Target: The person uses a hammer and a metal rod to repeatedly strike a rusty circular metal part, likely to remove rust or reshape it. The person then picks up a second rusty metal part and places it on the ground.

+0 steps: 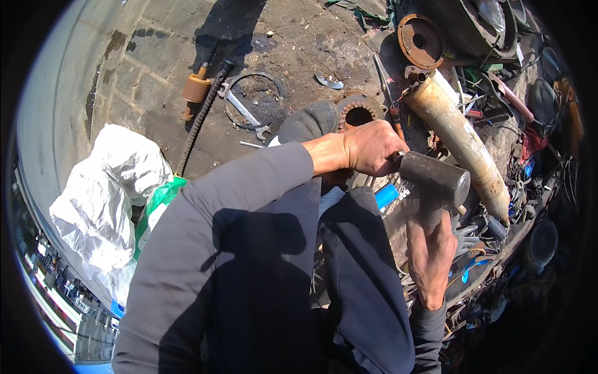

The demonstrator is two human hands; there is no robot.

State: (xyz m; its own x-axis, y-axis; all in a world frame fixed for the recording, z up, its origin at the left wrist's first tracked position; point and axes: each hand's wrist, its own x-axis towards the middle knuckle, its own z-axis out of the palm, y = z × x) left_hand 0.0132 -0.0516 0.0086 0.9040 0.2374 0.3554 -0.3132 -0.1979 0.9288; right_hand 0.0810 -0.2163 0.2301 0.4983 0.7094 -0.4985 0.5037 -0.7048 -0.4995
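Note:
My right hand (431,255) is wrapped round the handle of a dark hammer, its fingers partly blurred. The hammer's thick round head (436,177) lies right beside my left hand (377,148). That hand is closed in a fist, and a small dark end shows at its thumb side against the hammer head; what it grips is mostly hidden. Just beyond the fist a rusty toothed ring (358,115) rests on the ground, next to my dark shoe (309,119). A blue cylinder (386,196) lies near my knee, below the left hand.
A long rusty cylinder (461,146) lies at right, with a rusty disc (421,41) beyond it. A wrench (244,112), a ridged bar (204,118) and a rusty rotor-like part (195,89) are on the ground ahead. White sacking (103,199) lies at left. Scrap and cables crowd the right.

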